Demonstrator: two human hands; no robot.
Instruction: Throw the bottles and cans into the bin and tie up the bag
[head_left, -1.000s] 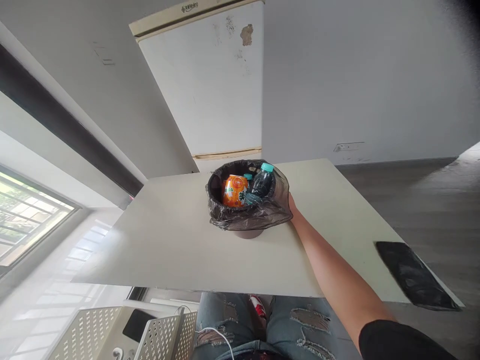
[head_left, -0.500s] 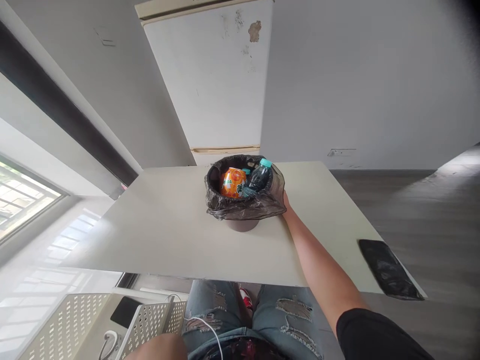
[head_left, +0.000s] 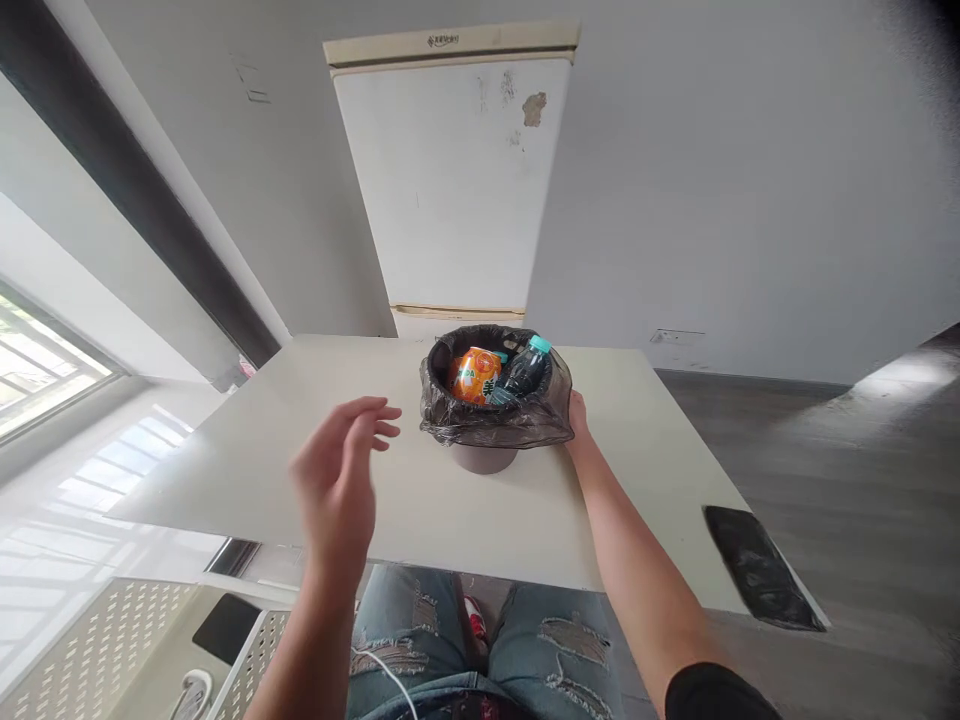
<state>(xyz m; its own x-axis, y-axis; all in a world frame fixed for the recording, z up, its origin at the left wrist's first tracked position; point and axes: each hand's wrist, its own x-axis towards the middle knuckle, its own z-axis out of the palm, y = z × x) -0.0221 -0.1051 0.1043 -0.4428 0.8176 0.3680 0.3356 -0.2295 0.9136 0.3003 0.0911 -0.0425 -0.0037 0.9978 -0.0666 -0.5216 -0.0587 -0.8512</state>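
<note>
On the table stands a small trash bin (head_left: 484,459) lined with a black plastic bag (head_left: 495,432), whose edge is folded out over the rim. Inside it an orange drink can (head_left: 475,375) leans beside a dark bottle (head_left: 525,370) with a turquoise cap. My right hand (head_left: 576,418) is at the right side of the bin, against the bag; its fingers are hidden behind the bag. To the left of the bin, my left hand (head_left: 345,455) is raised above the table, slightly blurred, with fingers apart and nothing in them. A gap separates it from the bag.
A folded black plastic bag (head_left: 761,568) lies at the right front corner of the white table (head_left: 247,470). Beyond the table stands a white fridge (head_left: 450,180). At lower left is a perforated basket (head_left: 120,635) holding a dark flat object; a white cable crosses my lap.
My left hand has risen from below the table edge to the left of the bin. My right hand stays at the bin's side. The camera view has shifted slightly.
</note>
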